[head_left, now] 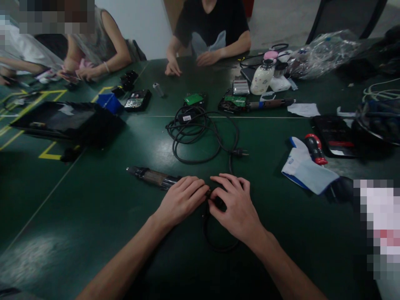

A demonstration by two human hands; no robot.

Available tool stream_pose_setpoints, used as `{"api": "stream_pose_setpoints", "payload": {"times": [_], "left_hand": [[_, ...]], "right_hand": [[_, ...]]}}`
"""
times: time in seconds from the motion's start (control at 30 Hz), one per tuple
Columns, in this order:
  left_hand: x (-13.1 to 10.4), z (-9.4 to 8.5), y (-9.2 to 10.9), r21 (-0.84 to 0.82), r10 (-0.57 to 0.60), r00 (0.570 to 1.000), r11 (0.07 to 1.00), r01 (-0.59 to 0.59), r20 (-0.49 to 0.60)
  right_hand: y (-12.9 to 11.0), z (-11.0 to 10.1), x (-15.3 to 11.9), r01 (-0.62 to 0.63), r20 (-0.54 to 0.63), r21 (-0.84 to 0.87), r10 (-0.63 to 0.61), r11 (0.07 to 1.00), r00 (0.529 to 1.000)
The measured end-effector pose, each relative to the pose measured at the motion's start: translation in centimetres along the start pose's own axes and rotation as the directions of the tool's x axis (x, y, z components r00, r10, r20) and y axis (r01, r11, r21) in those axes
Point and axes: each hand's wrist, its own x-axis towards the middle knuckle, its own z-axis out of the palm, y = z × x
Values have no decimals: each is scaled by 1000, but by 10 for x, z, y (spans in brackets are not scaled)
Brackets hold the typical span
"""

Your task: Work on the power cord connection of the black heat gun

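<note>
A dark electric screwdriver (pixel 153 176) lies on the green table, its bit pointing left. My left hand (pixel 183 199) is closed over the rear end of it. Right beside it, my right hand (pixel 236 207) curls its fingers around the dark end of a black cable (pixel 221 251), which meets the screwdriver's tail. The joint between the two is mostly hidden by my fingers. The cable loops below my right hand. Beyond my hands lies a coiled black power cord (pixel 178 154) with a plug (pixel 240 152) and a black adapter (pixel 187 118).
Several opened hard drives (pixel 137 100) lie along the far side. A black bin (pixel 62 121) stands left. At right are a glove (pixel 308 171), a red-black screwdriver (pixel 315 148) and a black tray (pixel 334 135). Co-workers sit opposite, one with hands (pixel 208 57) on the table.
</note>
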Motion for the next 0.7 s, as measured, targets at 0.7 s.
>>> {"api": "stream_pose_setpoints", "payload": {"times": [0.7], "left_hand": [[-8,-6,-14,-94,35,996,995,-42,-77]], "right_hand": [[-2,-7,3,-46,81,28,44,999,996]]}}
